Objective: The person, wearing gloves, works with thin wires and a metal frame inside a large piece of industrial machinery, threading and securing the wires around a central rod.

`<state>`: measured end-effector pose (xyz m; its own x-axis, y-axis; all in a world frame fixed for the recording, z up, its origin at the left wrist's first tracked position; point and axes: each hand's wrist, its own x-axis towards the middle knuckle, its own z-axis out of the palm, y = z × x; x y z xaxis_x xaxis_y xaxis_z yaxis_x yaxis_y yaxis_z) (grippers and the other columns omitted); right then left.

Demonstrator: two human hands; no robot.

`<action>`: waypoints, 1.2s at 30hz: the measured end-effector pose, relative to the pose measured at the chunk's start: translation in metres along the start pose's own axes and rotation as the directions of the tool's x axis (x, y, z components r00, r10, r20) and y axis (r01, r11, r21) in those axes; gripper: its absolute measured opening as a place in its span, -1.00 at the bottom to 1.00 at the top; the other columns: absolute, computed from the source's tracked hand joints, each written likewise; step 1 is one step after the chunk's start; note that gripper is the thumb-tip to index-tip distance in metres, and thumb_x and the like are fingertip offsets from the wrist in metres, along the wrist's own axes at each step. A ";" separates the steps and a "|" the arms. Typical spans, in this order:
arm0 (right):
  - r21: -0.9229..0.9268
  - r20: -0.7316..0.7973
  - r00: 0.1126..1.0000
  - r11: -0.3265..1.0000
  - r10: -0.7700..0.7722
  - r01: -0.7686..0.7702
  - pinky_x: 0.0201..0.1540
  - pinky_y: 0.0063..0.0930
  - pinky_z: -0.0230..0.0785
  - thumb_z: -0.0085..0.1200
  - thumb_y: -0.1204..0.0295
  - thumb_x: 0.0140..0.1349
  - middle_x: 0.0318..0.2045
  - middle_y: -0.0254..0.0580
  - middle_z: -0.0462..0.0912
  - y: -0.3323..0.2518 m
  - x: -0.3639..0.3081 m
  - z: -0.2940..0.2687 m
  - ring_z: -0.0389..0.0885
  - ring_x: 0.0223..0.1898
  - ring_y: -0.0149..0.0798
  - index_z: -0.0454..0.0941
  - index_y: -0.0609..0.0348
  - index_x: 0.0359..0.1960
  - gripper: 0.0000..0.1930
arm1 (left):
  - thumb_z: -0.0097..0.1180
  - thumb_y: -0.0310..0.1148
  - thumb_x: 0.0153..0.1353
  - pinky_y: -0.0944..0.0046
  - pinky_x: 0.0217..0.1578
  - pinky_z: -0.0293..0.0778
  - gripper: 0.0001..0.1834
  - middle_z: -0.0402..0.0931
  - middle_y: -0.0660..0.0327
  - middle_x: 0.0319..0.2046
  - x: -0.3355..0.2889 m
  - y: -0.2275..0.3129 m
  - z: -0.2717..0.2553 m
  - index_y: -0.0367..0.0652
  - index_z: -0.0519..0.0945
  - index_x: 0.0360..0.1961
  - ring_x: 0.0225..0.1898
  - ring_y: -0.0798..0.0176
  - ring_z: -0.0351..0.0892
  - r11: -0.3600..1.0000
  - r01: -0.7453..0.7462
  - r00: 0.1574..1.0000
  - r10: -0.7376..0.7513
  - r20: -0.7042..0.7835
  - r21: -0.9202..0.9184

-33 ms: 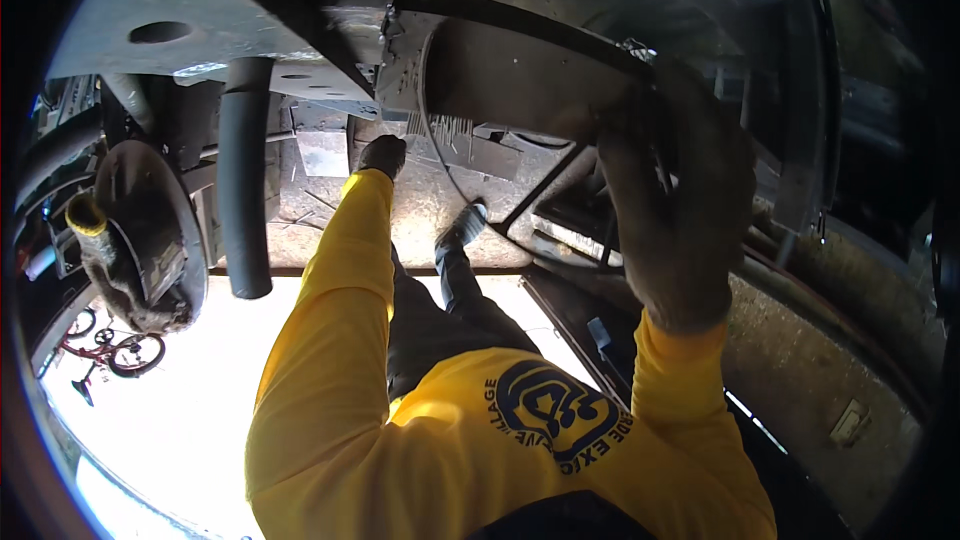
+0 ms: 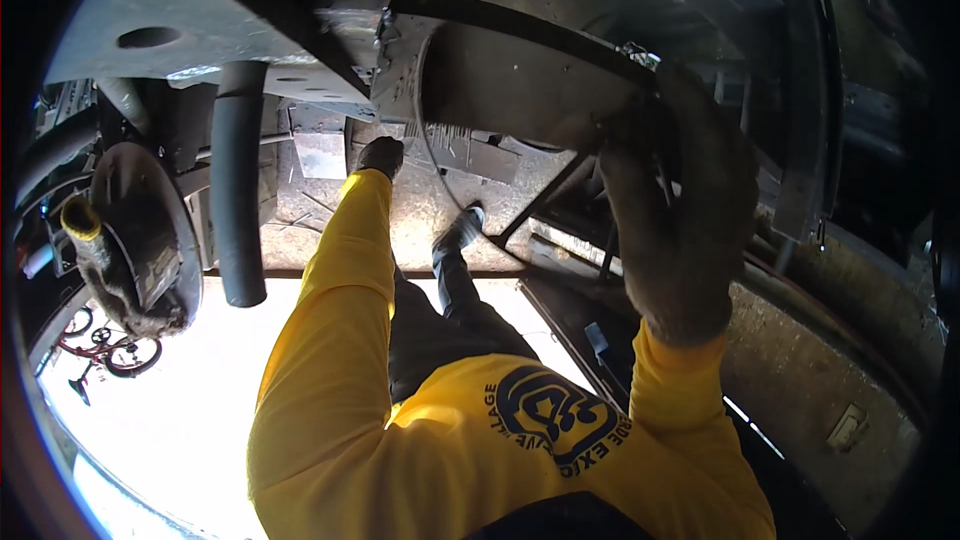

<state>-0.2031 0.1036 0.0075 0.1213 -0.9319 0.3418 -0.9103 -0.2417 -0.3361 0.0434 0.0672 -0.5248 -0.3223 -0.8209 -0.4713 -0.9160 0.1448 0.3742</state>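
My left hand (image 2: 381, 156), in a dark glove, reaches out ahead with its fingers curled closed. Whatever it grips, if anything, is hidden. Raised close at the right is my right hand (image 2: 680, 230) in a greyish work glove, its fingers bent around something dark that I cannot make out. Beside its fingertips is the end of a dark rectangular metal plate (image 2: 520, 80). A thin cable (image 2: 432, 155) hangs in a curve from near the plate's left end down past my foot. Several thin rods (image 2: 452, 140) show below the plate.
A thick dark pipe (image 2: 238, 190) hangs left of my left arm. Farther left, a work glove with a yellow cuff (image 2: 115, 275) rests against a round metal disc (image 2: 150, 210). A large pale metal panel with holes (image 2: 210, 25) juts overhead. Bicycles (image 2: 125, 352) stand in the bright area.
The view has shifted slightly. The cable's lower loop sits a little differently beside my right hand. Both hands keep nearly the same pose.
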 end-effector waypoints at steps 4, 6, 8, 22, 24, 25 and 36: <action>0.079 0.058 0.998 0.997 -0.005 0.001 0.06 -0.25 0.54 0.24 0.44 0.16 0.13 0.03 0.51 0.004 -0.004 0.001 0.61 0.03 -0.15 0.40 0.29 0.34 -0.34 | -0.07 -0.28 0.35 -0.02 0.01 0.58 -0.70 0.71 -0.01 -0.14 0.030 -0.010 0.018 -0.12 0.71 -0.22 -0.06 -0.06 0.70 0.996 0.092 0.996 -0.092 0.014 -0.002; 0.080 0.114 0.993 0.997 -0.013 0.003 0.11 -0.25 0.51 0.21 0.46 0.13 0.15 0.05 0.50 0.002 -0.003 -0.004 0.57 0.09 -0.13 0.38 0.30 0.35 -0.33 | -0.07 -0.27 0.35 -0.02 0.01 0.58 -0.70 0.71 -0.02 -0.14 0.040 -0.010 0.027 -0.12 0.71 -0.22 -0.06 -0.06 0.70 0.991 0.131 0.991 -0.130 0.028 -0.005; 0.056 0.145 0.989 0.998 -0.025 0.017 0.17 -0.23 0.48 0.18 0.49 0.11 0.17 0.08 0.48 0.001 -0.001 -0.009 0.53 0.16 -0.09 0.36 0.32 0.36 -0.30 | -0.07 -0.27 0.35 -0.02 0.01 0.58 -0.70 0.71 -0.02 -0.14 0.048 -0.007 0.032 -0.12 0.71 -0.22 -0.06 -0.06 0.70 0.987 0.159 0.986 -0.159 0.041 0.001; 0.134 0.040 0.996 0.988 -0.083 0.077 0.06 -0.28 0.56 0.36 0.48 0.05 0.12 0.11 0.49 0.008 -0.002 -0.004 0.56 0.08 -0.08 0.37 0.31 0.33 -0.26 | -0.08 -0.25 0.36 -0.03 0.01 0.58 -0.68 0.71 -0.03 -0.16 0.032 -0.006 0.016 -0.12 0.72 -0.23 -0.07 -0.09 0.70 0.993 0.115 0.992 -0.115 0.045 -0.005; 0.106 -0.008 0.997 0.991 -0.083 0.083 0.08 -0.19 0.47 0.39 0.34 0.03 0.06 0.07 0.53 0.008 -0.003 -0.001 0.57 0.04 -0.05 0.43 0.30 0.27 -0.27 | -0.08 -0.25 0.37 -0.03 0.01 0.58 -0.68 0.71 -0.03 -0.16 0.016 -0.010 0.019 -0.12 0.72 -0.24 -0.07 -0.09 0.70 0.996 0.093 0.995 -0.093 0.033 -0.003; 0.060 -0.036 0.995 0.994 -0.088 0.090 0.11 -0.12 0.38 0.40 0.20 0.03 0.00 0.05 0.57 0.008 -0.001 0.001 0.57 0.02 -0.02 0.47 0.30 0.23 -0.27 | -0.08 -0.25 0.37 -0.04 0.01 0.58 -0.68 0.71 -0.03 -0.16 0.004 -0.011 0.024 -0.12 0.72 -0.24 -0.07 -0.09 0.70 0.997 0.076 0.997 -0.076 0.023 -0.001; -0.031 -0.152 0.986 0.997 -0.072 0.068 0.12 -0.05 0.30 0.42 0.13 0.07 -0.09 -0.08 0.66 0.001 -0.007 -0.006 0.59 -0.03 -0.04 0.56 0.21 0.11 -0.39 | 0.09 -0.20 0.31 0.09 -0.32 0.50 -0.77 0.68 0.15 -0.40 -0.199 0.045 -0.015 -0.08 0.69 -0.32 -0.36 0.09 0.65 0.919 0.068 0.992 -0.021 0.126 -0.388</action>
<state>-0.2075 0.1116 0.0103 0.1245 -0.8602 0.4945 -0.9117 -0.2958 -0.2851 0.0699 0.2289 -0.4020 -0.3309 -0.7476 -0.5758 -0.7713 -0.1372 0.6215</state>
